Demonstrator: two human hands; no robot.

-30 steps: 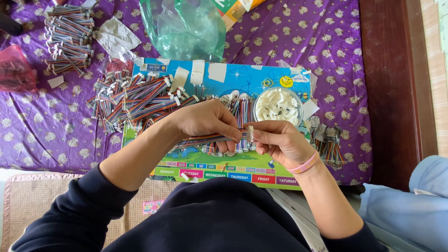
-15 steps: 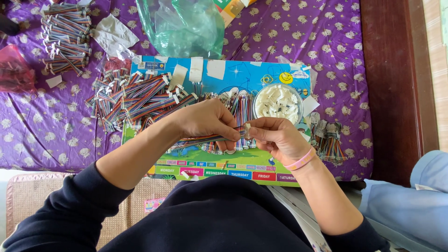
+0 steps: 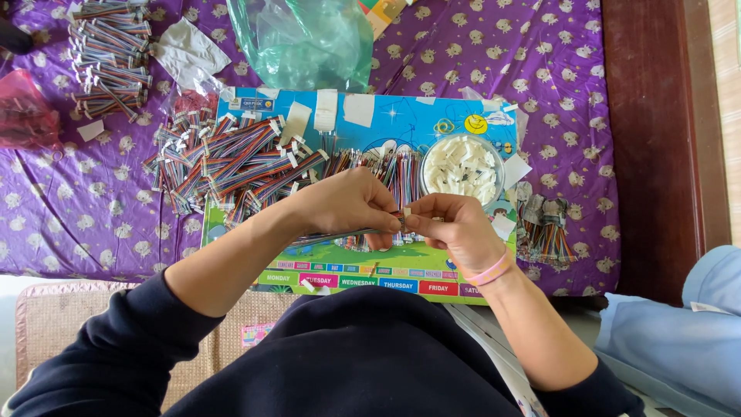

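My left hand (image 3: 343, 202) pinches a flat multicoloured ribbon cable (image 3: 340, 235) near its end, and my right hand (image 3: 455, 228) closes its fingertips on a small white connector housing (image 3: 407, 211) at that end, both above the colourful board (image 3: 432, 266). I judge the cable light and floppy, so grip close to the tip. The housing looks tiny, hard and slippery; hold its sides.

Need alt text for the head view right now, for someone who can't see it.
The left hand and right hand meet over a colourful board, pinching a flat multicoloured ribbon cable at its end. Piles of similar cables and a bowl of white connectors lie beyond on purple cloth.
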